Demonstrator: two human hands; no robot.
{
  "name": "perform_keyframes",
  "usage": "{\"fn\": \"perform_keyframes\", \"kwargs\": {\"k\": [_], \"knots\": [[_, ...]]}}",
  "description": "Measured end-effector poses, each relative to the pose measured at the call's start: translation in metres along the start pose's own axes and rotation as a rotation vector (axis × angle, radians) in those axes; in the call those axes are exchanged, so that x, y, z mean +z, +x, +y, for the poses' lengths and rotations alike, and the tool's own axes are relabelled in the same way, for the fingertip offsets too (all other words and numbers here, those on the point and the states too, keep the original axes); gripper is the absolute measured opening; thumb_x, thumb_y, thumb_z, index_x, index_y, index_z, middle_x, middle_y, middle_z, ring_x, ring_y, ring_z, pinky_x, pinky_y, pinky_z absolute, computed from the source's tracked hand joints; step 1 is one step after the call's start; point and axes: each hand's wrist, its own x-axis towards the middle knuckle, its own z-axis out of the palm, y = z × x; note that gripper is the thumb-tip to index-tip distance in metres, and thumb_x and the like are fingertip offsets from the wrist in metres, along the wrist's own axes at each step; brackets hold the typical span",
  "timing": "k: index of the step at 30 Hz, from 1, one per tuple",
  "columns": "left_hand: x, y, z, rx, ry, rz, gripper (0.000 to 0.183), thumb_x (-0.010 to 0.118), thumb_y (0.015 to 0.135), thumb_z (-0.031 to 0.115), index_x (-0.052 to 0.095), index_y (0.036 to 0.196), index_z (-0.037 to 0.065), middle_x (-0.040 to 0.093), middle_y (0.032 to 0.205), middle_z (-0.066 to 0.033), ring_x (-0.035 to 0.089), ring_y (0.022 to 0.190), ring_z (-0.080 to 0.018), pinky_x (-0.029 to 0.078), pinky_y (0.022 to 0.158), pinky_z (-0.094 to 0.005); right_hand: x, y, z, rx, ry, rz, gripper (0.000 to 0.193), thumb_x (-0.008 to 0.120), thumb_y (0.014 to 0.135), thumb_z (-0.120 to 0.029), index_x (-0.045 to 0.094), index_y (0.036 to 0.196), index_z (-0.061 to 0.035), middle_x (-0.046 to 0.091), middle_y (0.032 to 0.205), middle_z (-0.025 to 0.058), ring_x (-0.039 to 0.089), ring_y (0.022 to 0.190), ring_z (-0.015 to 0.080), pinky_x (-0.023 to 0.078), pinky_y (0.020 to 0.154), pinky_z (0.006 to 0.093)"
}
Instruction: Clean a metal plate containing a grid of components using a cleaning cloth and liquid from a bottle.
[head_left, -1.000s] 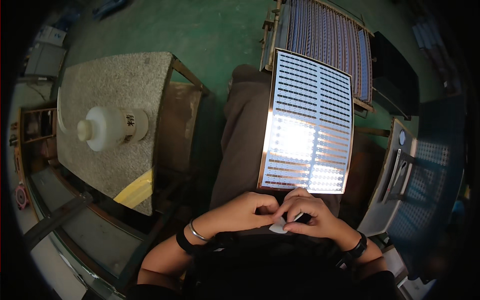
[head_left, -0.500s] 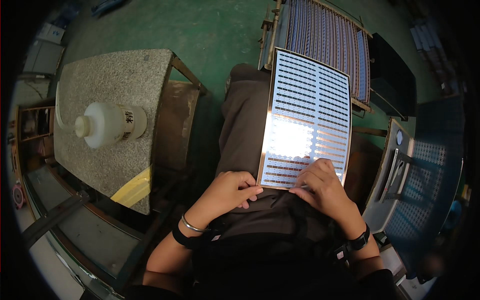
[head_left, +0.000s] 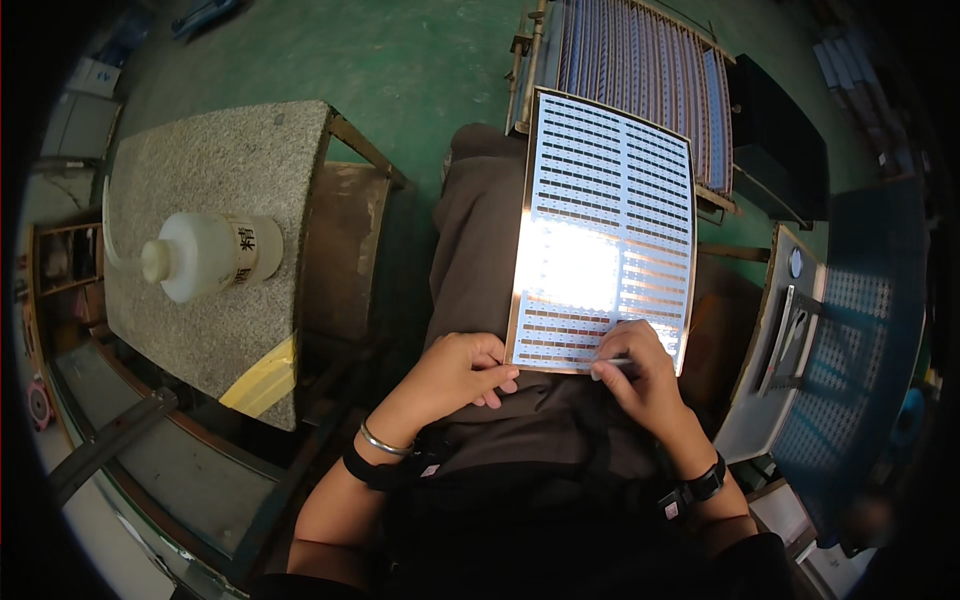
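Note:
A thin rectangular panel (head_left: pixel 580 200), white with rows of short dark bars and a copper-coloured edge, leans over my lap. Bright glare whitens part of its lower left. My left hand (head_left: pixel 465 370) pinches the lower left corner between thumb and fingers. By the lower edge, towards the right, my right hand (head_left: pixel 640 370) is closed with thumb and fingers on a small, thin whitish strip (head_left: pixel 613 361). Whether this strip is a tool or a loose piece I cannot tell. The strip lies just over the lowest rows of bars.
Left of me, a speckled stone-topped table (head_left: pixel 220 150) carries a translucent white bottle (head_left: pixel 205 258) lying on its side and yellow tape (head_left: pixel 262 380). A rack (head_left: pixel 640 70) of upright panels stands ahead. At right is a tray (head_left: pixel 745 385) with metal tools beside a blue perforated sheet (head_left: pixel 845 350).
My right hand has lifted slightly off the panel's lower edge, and the whitish strip now shows in its fingers. My left hand keeps the corner. The whole view has shifted a little.

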Motion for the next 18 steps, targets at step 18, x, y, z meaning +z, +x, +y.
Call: {"fn": "perform_keyframes", "kwargs": {"k": [18], "knots": [[0.004,-0.001,0.003,-0.001,0.011,0.029,0.015,0.062,0.089,0.013,0.060,0.092,-0.002,0.069,0.080,-0.0111,0.064,0.061,-0.0112,0.049,0.053,-0.0197,-0.024,-0.015,0.039,0.267,0.478,0.400,0.010,0.061,0.089,-0.008,0.054,0.090,-0.0011,0.055,0.089,0.0027,0.052,0.080,0.0089,0.043,0.072,0.0222]]}}
